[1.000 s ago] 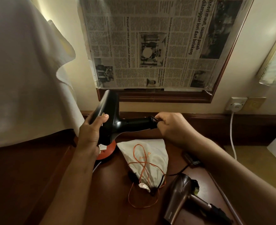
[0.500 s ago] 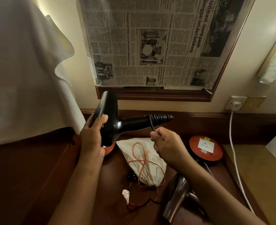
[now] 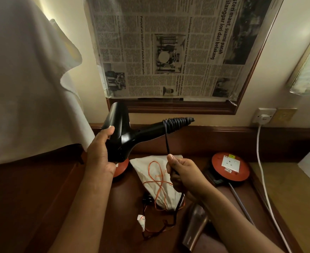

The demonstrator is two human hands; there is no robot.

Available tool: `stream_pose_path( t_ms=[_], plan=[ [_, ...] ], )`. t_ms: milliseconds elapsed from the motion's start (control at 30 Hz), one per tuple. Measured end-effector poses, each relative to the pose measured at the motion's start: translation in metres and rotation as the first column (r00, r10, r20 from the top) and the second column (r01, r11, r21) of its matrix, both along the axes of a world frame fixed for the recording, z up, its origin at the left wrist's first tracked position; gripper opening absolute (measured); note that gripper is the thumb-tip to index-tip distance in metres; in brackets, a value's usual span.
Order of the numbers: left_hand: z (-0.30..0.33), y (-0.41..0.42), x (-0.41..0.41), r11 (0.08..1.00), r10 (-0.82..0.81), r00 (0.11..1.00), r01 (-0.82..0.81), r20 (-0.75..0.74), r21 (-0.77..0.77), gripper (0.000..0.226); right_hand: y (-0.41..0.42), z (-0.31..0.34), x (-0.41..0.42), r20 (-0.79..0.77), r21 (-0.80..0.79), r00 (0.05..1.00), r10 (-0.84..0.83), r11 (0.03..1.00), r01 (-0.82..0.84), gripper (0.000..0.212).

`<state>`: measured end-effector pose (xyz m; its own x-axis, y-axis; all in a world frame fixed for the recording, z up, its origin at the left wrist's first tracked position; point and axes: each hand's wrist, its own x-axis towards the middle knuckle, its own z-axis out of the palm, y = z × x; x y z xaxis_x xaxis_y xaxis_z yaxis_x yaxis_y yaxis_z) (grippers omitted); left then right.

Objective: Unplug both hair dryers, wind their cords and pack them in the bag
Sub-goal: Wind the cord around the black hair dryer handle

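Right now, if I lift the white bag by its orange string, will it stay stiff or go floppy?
Probably floppy: the white bag lies flat and creased on the desk. It looks empty, so likely light. Its orange string lies loose in loops, so it may snag.

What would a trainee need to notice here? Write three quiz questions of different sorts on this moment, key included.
1. True or false: the black hair dryer lies flat on the table.
2. Which hand pulls the black cord taut below the handle? A) left hand B) right hand C) neither
3. Fill in: the white drawstring bag has an ______ string.

Key
1. False: the left hand holds it up by its body, and cord turns already sit near the handle's end.
2. B.
3. Orange. The bag lies on the table between the arms, and the bronze hair dryer rests near the right forearm.
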<state>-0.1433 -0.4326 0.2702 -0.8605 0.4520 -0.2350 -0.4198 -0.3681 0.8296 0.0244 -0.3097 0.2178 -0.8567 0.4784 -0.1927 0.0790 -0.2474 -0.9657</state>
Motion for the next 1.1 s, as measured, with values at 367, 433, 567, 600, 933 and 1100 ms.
stream_pose_path(
  t_ms=[367, 433, 567, 600, 933, 1100],
  plan=[
    [0.007, -0.002, 0.003, 0.997, -0.076, 0.997, 0.076, 0.024, -0.007, 0.020, 0.016, -0.020, -0.006, -0.184, -0.152, 0.982, 0.053, 0.985, -0.082, 0.021],
    [0.008, -0.003, 0.004, 0.994, -0.107, 0.994, 0.107, 0.035, 0.001, 0.021, 0.019, -0.021, -0.007, -0.137, -0.067, 0.990, 0.039, 0.997, -0.048, 0.025],
    [0.013, -0.007, 0.001, 0.987, -0.163, 0.985, 0.162, 0.050, 0.019, 0.024, 0.028, -0.018, -0.008, -0.006, 0.051, 1.000, 0.008, 0.999, -0.007, 0.042],
    [0.014, -0.008, 0.000, 0.985, -0.170, 0.984, 0.169, 0.045, 0.016, 0.026, 0.033, -0.015, -0.008, 0.004, 0.070, 1.000, 0.017, 0.997, -0.017, 0.043],
    [0.013, -0.020, -0.003, 0.954, -0.298, 0.954, 0.298, 0.028, 0.011, 0.044, 0.067, 0.021, -0.013, 0.272, 0.491, 0.962, -0.037, 0.865, -0.105, 0.024],
    [0.018, -0.025, -0.007, 0.925, -0.377, 0.926, 0.376, -0.018, -0.060, 0.051, 0.089, 0.043, -0.008, 0.251, 0.800, 0.968, 0.003, 0.563, -0.209, 0.008]
  ],
)
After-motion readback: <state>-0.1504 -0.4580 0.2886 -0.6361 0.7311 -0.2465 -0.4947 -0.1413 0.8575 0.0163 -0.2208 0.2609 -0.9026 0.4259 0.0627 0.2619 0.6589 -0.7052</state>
